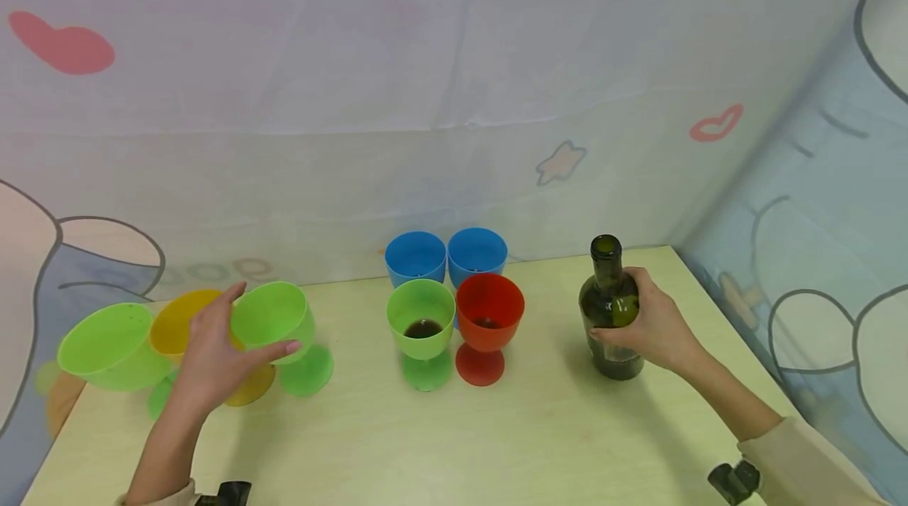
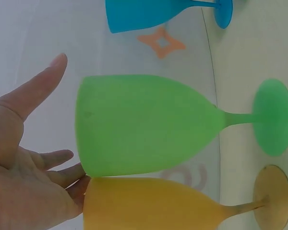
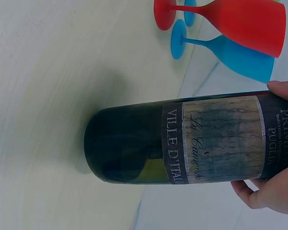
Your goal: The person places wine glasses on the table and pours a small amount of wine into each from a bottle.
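A dark glass bottle [image 1: 600, 299], gripped by a person's right hand [image 1: 654, 325], is at three o'clock from a red goblet [image 1: 489, 317]; toward nine o'clock over the counter [image 1: 397, 451], the left hand [image 1: 215, 352], thumb and fingers spread, is beside a green goblet [image 1: 273, 313].

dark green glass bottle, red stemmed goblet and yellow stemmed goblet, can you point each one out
Dark green glass bottle [image 3: 206, 140]: right wrist view, on its label.
Red stemmed goblet [image 1: 490, 340]: head view, on its bowl's outer wall.
Yellow stemmed goblet [image 2: 151, 203]: left wrist view, on the side of its bowl.
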### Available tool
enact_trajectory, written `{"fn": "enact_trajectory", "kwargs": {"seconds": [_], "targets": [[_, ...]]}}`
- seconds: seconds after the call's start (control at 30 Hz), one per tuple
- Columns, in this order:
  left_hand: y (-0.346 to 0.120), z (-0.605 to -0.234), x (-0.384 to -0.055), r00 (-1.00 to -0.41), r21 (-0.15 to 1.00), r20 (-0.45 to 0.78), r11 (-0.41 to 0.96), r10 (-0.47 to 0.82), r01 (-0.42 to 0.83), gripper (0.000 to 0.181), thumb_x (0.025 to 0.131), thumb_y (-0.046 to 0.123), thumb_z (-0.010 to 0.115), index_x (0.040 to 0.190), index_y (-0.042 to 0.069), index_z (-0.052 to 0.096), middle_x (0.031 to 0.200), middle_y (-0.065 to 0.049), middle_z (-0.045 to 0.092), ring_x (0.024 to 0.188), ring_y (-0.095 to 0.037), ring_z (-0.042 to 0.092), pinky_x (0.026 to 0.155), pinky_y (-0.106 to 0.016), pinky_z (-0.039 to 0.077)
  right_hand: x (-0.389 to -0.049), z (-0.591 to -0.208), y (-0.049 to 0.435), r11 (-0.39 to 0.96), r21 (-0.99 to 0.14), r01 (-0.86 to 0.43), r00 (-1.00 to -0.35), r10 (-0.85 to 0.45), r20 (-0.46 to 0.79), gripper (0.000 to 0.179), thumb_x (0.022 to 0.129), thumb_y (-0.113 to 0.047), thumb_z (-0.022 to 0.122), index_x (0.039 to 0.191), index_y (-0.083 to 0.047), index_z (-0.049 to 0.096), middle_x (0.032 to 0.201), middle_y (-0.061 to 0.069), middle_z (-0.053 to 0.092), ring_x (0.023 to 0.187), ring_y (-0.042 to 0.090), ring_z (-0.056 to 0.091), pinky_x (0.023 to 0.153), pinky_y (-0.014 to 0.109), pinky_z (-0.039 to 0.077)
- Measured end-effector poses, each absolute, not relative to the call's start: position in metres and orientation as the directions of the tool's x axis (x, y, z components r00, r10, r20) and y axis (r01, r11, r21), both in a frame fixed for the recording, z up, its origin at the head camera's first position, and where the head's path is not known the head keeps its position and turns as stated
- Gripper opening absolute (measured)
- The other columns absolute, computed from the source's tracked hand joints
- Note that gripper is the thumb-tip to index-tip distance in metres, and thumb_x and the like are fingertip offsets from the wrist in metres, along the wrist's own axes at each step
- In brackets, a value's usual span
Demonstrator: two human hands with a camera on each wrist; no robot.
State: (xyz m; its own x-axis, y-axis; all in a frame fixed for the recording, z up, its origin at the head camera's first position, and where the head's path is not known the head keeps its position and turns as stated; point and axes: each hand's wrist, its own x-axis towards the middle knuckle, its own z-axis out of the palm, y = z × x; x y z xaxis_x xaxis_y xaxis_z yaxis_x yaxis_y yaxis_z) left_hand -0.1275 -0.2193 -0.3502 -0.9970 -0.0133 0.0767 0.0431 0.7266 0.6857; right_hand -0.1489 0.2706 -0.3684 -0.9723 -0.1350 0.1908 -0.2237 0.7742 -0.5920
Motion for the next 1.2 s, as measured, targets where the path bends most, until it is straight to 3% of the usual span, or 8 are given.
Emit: {"fn": "enact_trajectory", "kwargs": {"seconds": [0.6,0.9,1.2], "targets": [[-0.2209,-0.3540,-0.1340,-1.000,0.662,0.018,0.749,-0.012,0.003,0.112,0.068,0.038,0.079,0.142,-0.006,0.008,0.140,-0.035,0.018,0.125,-0.051,0.009,0.088,-0.070,0.024,-0.1490,-0.3671,0.2672,0.776,-0.587,-0.233,-0.971,-0.155,0.181,0.080,0.066,-0.016,0.081,0.124,0.006,0.031,0.112,0.028,0.050,0.098,0.043,0.054,0.078,0.054,0.046],[-0.2210,-0.3587,-0.1352,-0.998,0.640,0.052,0.768,-0.031,0.009,0.101,0.072,0.029,0.077,0.139,-0.012,0.013,0.136,-0.036,0.023,0.122,-0.053,0.010,0.090,-0.065,0.025,-0.1484,-0.3671,0.2667,0.772,-0.593,-0.230,-0.972,-0.154,0.177,0.081,0.066,-0.016,0.081,0.124,0.006,0.031,0.112,0.028,0.050,0.098,0.044,0.054,0.078,0.054,0.046],[-0.2187,-0.3560,-0.1336,-0.998,0.641,0.059,0.767,-0.031,0.014,0.096,0.072,0.032,0.078,0.136,-0.012,0.021,0.133,-0.037,0.025,0.122,-0.052,0.012,0.090,-0.064,0.026,-0.1465,-0.3645,0.2665,0.771,-0.596,-0.223,-0.974,-0.144,0.178,0.084,0.065,-0.019,0.082,0.125,0.007,0.030,0.112,0.029,0.050,0.098,0.044,0.054,0.077,0.054,0.046]]}}
